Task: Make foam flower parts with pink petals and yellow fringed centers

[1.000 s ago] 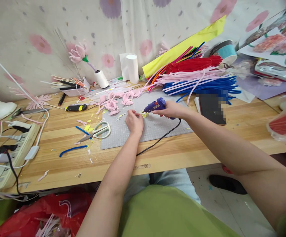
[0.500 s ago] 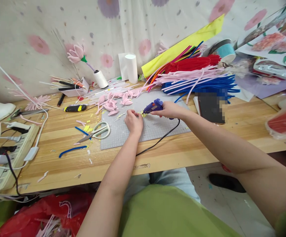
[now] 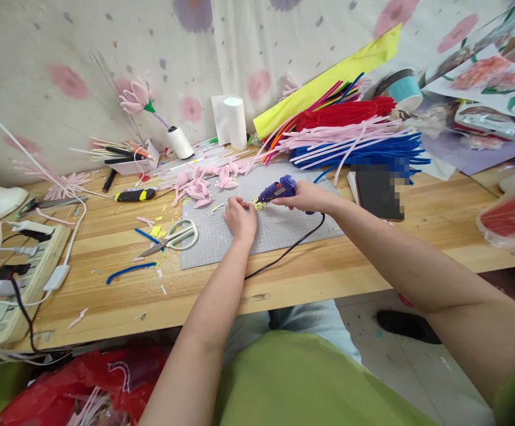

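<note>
My right hand (image 3: pixel 304 197) is wrapped round a purple glue gun (image 3: pixel 277 189), whose nozzle points left at small yellow pieces (image 3: pixel 258 205). Just left of the nozzle, my left hand (image 3: pixel 240 219) has its fingers pressed together; what they pinch is too small to make out. Both hands are over a grey cutting mat (image 3: pixel 208 245). Pink petal shapes (image 3: pixel 198 189) lie at the mat's back left. A black cord (image 3: pixel 284 255) curves from the gun across the mat.
Scissors (image 3: pixel 181 235) lie at the mat's left edge, with blue stems and scraps beside them. Behind are bundled pipe cleaners (image 3: pixel 355 148) and a white bottle holding a flower (image 3: pixel 180 142). A power strip (image 3: pixel 39 278) is far left; a dark phone-like object (image 3: pixel 379 192) is right.
The glue gun and my right hand have shifted very slightly to the right. My left hand has hardly moved.
</note>
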